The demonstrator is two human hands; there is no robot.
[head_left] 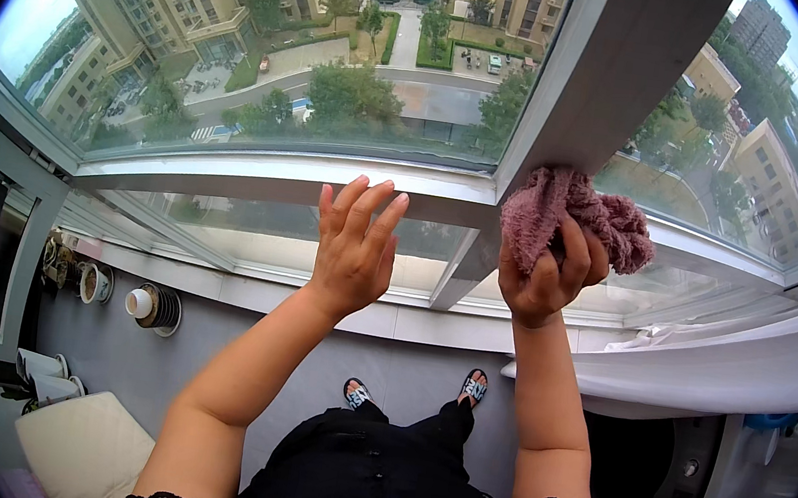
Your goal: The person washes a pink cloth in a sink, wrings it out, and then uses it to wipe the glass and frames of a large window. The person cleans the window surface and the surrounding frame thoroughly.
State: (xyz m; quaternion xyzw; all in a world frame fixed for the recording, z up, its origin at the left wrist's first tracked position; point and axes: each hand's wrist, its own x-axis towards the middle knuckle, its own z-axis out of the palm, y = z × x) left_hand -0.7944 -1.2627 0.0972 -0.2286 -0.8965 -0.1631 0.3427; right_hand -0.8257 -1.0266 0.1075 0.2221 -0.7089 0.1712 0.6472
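Note:
A bunched, dusty-pink fluffy cloth point(579, 217) is gripped in my right hand point(552, 274). It lies against the foot of the wide grey upright post point(602, 84), where that meets the horizontal window rail point(298, 172). My right fingers curl into its folds, so part of the cloth is hidden by them. My left hand point(356, 243) is raised in front of the rail with its fingers stretched out and nothing in it. Its fingertips overlap the rail in this view; whether they touch it I cannot tell.
Large panes point(342, 70) look down on buildings, trees and a road. Flower pots point(96, 284) stand on the grey floor at left, near a cream cushion point(85, 450). At right are a white curtain point(737, 359) and a dark front-loading appliance point(661, 475).

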